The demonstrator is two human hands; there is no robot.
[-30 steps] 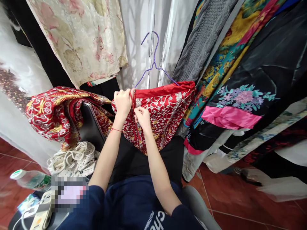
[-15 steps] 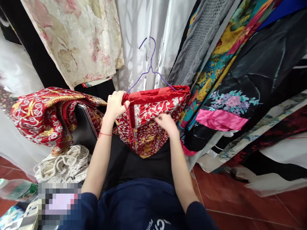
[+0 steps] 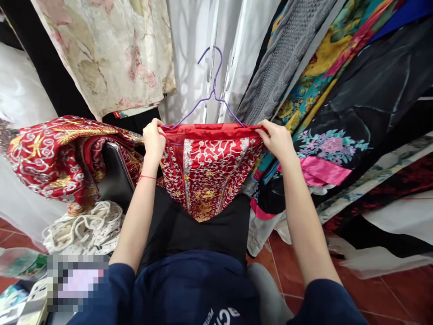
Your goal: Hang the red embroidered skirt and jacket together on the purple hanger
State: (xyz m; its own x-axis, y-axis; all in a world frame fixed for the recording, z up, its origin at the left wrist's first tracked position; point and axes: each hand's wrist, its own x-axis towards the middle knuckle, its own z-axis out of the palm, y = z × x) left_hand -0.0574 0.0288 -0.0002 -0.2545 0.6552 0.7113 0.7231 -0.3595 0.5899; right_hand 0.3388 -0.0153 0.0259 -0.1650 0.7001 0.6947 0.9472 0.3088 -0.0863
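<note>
At the far left, one clear bottle [image 3: 23, 263] lies on its side, its body cut by the edge of my view, and just beyond it sits one bunched white cloth [image 3: 86, 230], soft, black-dotted and corded. Above that, one red-and-gold brocade cloth [image 3: 43, 153] spills in thick folds over a smooth black chair back [image 3: 117, 174], while one cream, floral-printed garment [image 3: 115, 58] hangs higher, its hem well above the hands. The left hand [image 3: 154, 137], one thin red string [image 3: 148, 177] about its wrist, grips the left end of a single red garment [image 3: 209, 176], leaving little room between it and the brocade. That garment stretches between the hands above the person's dark lap, its plain red upper edge nearly straight, its silver-and-gold embroidered front narrowing to a point. One purple hanger [image 3: 214, 90] rises from its top edge, thin and wiry, with open space around the hook before pale drapery. The right hand [image 3: 277, 137] pinches the garment's other end, close against the hanging clothes: one grey cable knit [image 3: 284, 63], one yellow-and-teal floral piece [image 3: 311, 81], and one black garment [image 3: 379, 99] with flower embroidery and a shiny pink band [image 3: 324, 171]. Red floor tiles [image 3: 287, 253] show below.
</note>
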